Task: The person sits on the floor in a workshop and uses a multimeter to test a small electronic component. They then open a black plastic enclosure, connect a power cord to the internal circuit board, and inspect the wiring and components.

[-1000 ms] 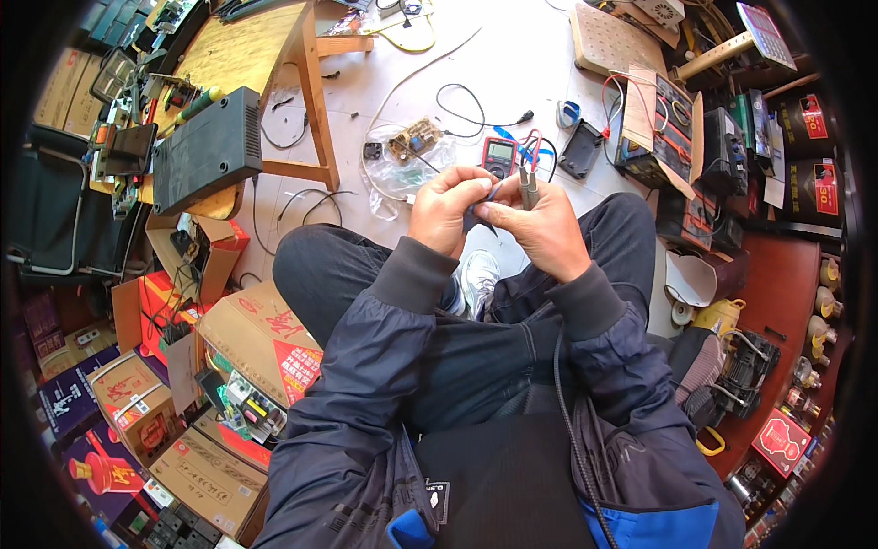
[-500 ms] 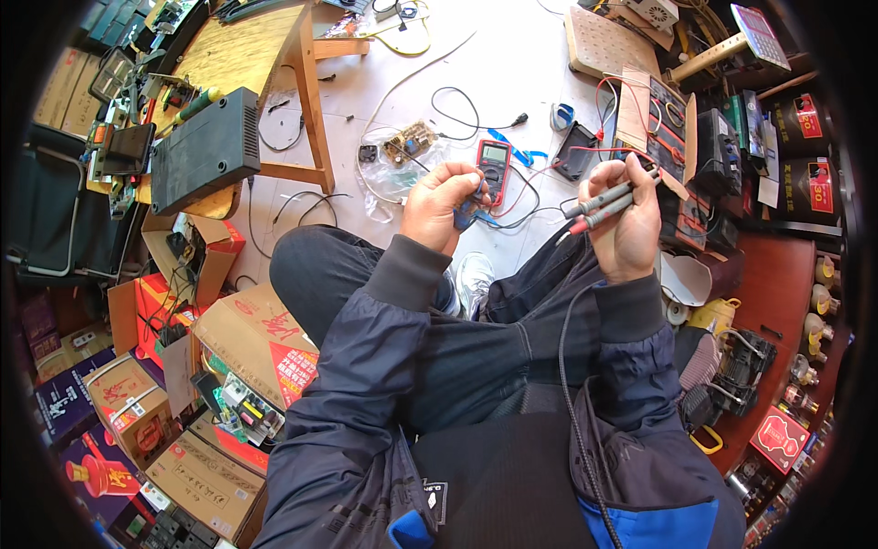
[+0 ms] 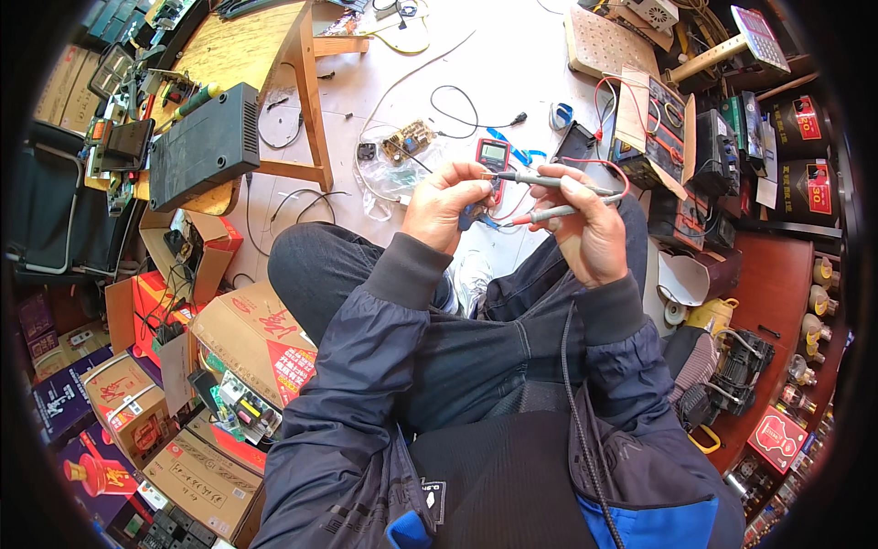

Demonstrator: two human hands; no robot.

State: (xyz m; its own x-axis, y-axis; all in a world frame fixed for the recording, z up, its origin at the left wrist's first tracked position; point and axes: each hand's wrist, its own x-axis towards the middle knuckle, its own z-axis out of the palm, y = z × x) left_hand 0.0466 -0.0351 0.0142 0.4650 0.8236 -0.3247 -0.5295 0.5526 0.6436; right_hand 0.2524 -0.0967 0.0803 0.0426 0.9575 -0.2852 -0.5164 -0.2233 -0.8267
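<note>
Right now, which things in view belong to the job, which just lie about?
In use, it seems:
- left hand: small blue part
- right hand: two probes
- red meter

Lying about, apparently:
- black case on table
- cardboard boxes
- red box, far right

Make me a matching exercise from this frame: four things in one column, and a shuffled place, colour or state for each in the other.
Things:
1. Multimeter
2. Test probes
3. Boxy plastic case
4. Shoe

Descriptions:
A. black, at the edge of the wooden table
B. mostly white
C. held in the right hand
D. red-rimmed, on the floor

Pairs: 1-D, 2-C, 3-A, 4-B
</note>
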